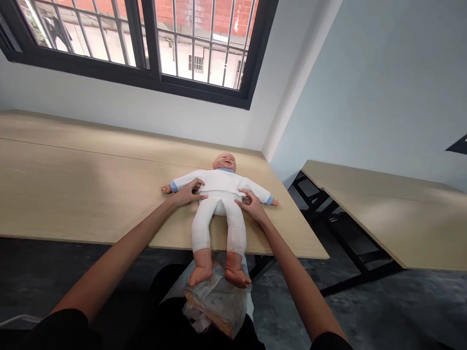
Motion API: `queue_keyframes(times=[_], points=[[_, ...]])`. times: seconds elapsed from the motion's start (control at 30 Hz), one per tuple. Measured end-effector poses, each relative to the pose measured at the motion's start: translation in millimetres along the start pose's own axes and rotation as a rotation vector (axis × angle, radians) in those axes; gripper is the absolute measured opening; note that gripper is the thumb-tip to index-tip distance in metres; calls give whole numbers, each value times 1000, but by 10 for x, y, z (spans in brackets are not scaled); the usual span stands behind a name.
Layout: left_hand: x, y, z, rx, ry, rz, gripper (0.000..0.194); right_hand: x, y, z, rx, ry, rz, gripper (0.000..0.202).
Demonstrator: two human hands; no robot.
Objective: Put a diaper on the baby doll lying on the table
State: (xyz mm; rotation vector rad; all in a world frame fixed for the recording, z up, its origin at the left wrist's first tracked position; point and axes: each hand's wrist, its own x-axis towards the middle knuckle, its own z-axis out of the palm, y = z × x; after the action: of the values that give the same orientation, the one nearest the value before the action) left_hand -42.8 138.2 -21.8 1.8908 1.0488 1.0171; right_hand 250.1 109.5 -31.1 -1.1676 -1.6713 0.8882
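White clothing (222,181) covers a baby doll (220,195) lying face up on a wood-toned table (91,194), feet (201,272) past the near edge.

A person's left hand (188,192) and right hand (253,207) flank its waist, thumbs and fingers curved against the cloth; whether they pinch it cannot be told. The step appears to be adjusting the waist; the next move would call for evenly matched hands.

A bald, smiling doll (219,209) in a white top (223,181) with blue collar and cuffs lies face up on the pale wooden tabletop (91,194), arms spread wide, white-covered legs slightly parted, bare feet jutting past the near edge.
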Motion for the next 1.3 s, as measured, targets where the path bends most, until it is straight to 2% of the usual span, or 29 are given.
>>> queue_keyframes(times=[0.13,0.4,0.57,0.73,0.9,1.0,1.13,1.3], points=[[12,19,66,20,40,17,39,34,45,42,-35,59,-17,55],[16,1,173,27,117,14,42,51,36,91,-161,147,-95,39],[19,-33,186,20,161,4,41,49,42,120,-140,186,-54,41],[122,-73,230,13,218,-21,38,128,70,156,-64,217,22,48],[163,-89,269,-22,275,-67,35,190,67,146,-33,200,42,55],[66,-40,241,-48,298,-103,34,125,20,123,32,218,98,63],[-190,84,196,-55,324,-136,34,-113,-83,126,94,236,171,68],[-633,247,341,-79,279,-136,36,-569,-177,217,55,207,169,58]])
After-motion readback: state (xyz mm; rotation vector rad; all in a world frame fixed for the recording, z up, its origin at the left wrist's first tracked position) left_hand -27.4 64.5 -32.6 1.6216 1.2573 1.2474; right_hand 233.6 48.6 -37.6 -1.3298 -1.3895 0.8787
